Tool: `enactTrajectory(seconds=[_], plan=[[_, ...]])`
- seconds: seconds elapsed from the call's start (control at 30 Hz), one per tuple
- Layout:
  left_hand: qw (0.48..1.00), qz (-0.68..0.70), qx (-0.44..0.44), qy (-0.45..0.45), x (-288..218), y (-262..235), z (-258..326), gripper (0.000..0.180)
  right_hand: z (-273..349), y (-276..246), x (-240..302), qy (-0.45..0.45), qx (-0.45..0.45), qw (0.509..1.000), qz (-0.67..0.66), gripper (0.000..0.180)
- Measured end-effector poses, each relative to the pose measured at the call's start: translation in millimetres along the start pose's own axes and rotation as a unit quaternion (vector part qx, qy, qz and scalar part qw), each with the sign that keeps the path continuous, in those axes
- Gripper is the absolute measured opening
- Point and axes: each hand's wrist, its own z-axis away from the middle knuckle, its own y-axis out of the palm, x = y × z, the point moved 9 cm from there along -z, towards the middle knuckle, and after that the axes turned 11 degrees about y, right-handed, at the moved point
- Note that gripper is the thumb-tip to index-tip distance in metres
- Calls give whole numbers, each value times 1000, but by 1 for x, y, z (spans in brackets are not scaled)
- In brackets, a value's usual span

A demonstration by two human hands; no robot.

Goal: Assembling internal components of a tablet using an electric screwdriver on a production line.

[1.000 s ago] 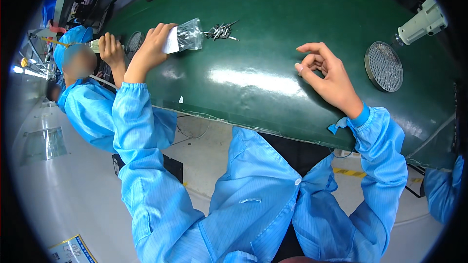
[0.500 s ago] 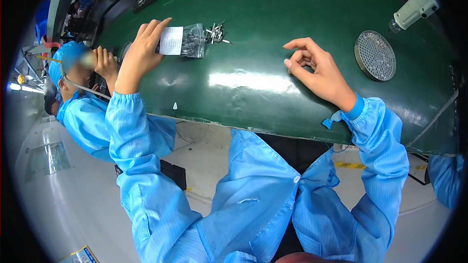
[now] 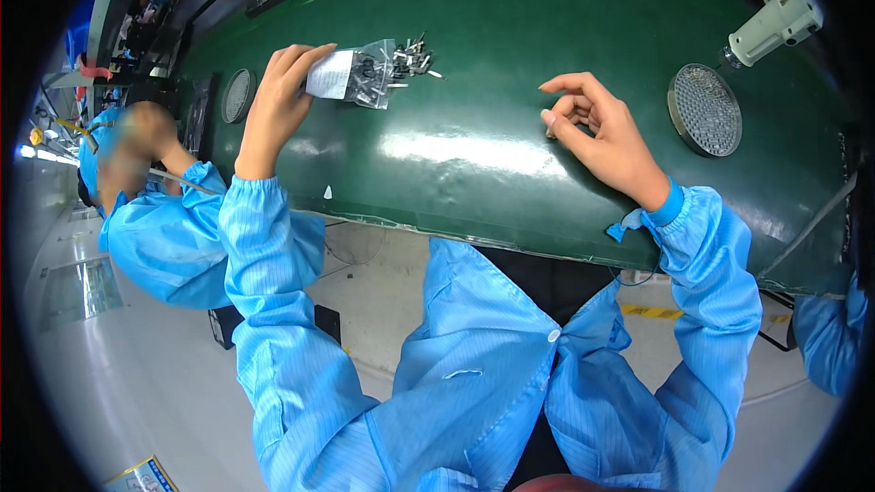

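Tipped a little clockwise since half a second ago, the bag (image 3: 372, 77) sits between eleven and twelve o'clock from me. Nearest, toward one o'clock, my right fingers (image 3: 578, 83) curl below the raised forefinger; I cannot tell whether they hold anything. Toward eleven, my left fingers (image 3: 292, 68) pinch the bag. Loose parts (image 3: 416, 60) lie on the desk (image 3: 492, 46) at its three o'clock.
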Motion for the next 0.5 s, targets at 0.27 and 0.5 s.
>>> enactTrajectory(seconds=[0.27,0.5], plan=[[998,45,-36,-26,14,22,3,55,0,1,-3,17,5,1000,-10,29],[991,30,-75,-106,27,53,43,60,-3,-2,0,18,0,1000,4,29]])
